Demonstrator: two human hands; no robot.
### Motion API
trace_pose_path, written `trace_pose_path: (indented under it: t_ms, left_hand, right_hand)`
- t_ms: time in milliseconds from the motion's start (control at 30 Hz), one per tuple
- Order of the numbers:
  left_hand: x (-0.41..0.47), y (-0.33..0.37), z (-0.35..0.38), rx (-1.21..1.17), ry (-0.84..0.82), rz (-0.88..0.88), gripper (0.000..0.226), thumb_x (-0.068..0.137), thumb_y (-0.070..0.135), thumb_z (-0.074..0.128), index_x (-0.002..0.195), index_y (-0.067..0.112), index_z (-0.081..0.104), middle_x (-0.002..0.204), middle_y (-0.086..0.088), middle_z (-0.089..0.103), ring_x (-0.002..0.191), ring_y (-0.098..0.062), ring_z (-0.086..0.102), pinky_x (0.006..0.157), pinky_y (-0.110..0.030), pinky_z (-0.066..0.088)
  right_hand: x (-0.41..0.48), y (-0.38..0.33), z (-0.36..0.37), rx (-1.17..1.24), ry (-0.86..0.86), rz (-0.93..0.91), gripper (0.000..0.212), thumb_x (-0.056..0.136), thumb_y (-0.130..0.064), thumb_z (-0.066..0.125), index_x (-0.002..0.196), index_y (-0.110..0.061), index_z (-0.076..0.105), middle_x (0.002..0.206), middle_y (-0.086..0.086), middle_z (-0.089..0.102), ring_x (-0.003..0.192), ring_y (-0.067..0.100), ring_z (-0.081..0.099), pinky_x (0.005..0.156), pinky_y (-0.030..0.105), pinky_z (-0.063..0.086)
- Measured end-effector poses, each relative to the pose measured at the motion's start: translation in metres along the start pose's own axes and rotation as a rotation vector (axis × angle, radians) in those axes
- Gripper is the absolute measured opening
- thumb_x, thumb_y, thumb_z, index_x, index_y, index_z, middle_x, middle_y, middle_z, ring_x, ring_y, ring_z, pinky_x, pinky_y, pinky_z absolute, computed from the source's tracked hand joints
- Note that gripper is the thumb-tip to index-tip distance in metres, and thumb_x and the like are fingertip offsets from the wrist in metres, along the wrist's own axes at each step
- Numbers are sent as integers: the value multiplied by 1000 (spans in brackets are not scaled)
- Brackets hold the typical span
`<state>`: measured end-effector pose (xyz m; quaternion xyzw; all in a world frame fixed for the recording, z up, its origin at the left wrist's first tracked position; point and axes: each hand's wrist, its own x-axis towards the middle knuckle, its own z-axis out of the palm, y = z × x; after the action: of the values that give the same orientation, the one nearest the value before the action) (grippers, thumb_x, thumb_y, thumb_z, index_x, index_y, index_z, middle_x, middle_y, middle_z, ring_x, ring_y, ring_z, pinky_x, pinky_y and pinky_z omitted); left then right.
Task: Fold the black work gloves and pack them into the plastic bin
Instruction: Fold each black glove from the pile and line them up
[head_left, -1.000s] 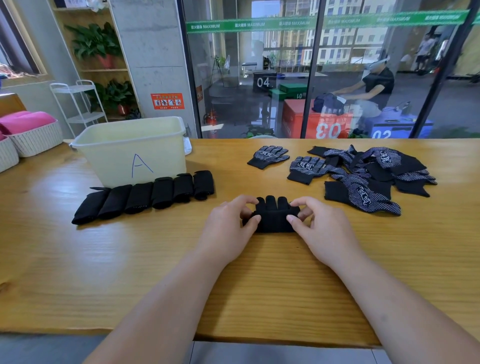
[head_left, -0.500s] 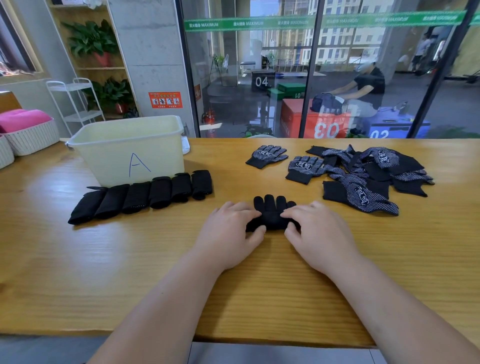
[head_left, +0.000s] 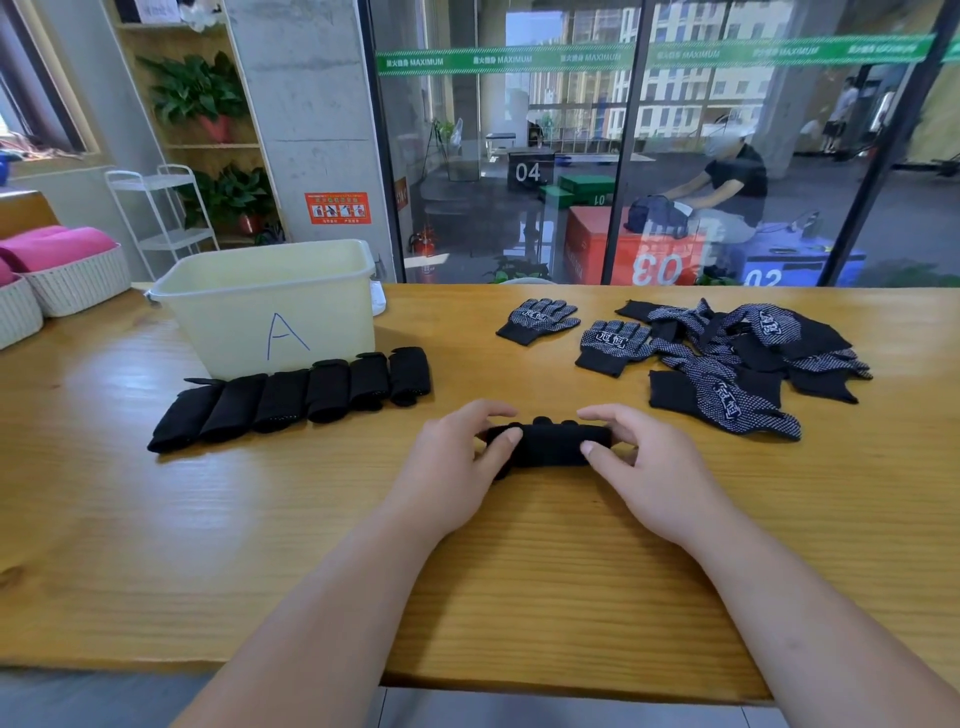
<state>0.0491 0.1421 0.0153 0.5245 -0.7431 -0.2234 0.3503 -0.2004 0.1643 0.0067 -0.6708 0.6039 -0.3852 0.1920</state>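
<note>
The bin, marked "A", stood on the bench. Right of it and nearer, left grip and right grip clamped the ends of a folded glove lying between them. Farther right of the bin, loose gloves bore white characters.

We see a pale bin marked A; six folded gloves line its front, a rolled glove lies right of it, nearer us, loose gloves farther right.

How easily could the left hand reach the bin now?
Probably yes, once it lets go: the left hand grips the glove, and only a low row of folded gloves lies before the bin.
</note>
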Motion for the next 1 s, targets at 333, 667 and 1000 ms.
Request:
trace_pose_path:
  t_ms: [333,667,1000]
  left_hand:
    - [9,-2,9,146,94,5,27,106,49,57,129,38,65,114,21,61,108,-4,58,92,-29,52]
    - [-6,9,12,413,-100,332,51,109,47,50,155,27,53,162,15,47,147,-8,41,121,-26,32]
    - [-8,5,22,555,-305,270,75,111,54,31,172,19,3,179,4,-5,164,-9,-8,134,-36,5]
  right_hand:
    - [6,-4,9,4,97,21,40,94,-26,78,129,-41,66,117,-21,68,106,-3,65,87,16,51]
    - [8,4,11,-127,149,-71,32,98,-6,68,118,-31,72,113,-19,62,105,-5,64,88,8,49]
    - [-5,-7,13,-619,-368,-135,77,104,-71,15,169,-37,-8,173,-18,-20,161,5,-17,133,39,2]
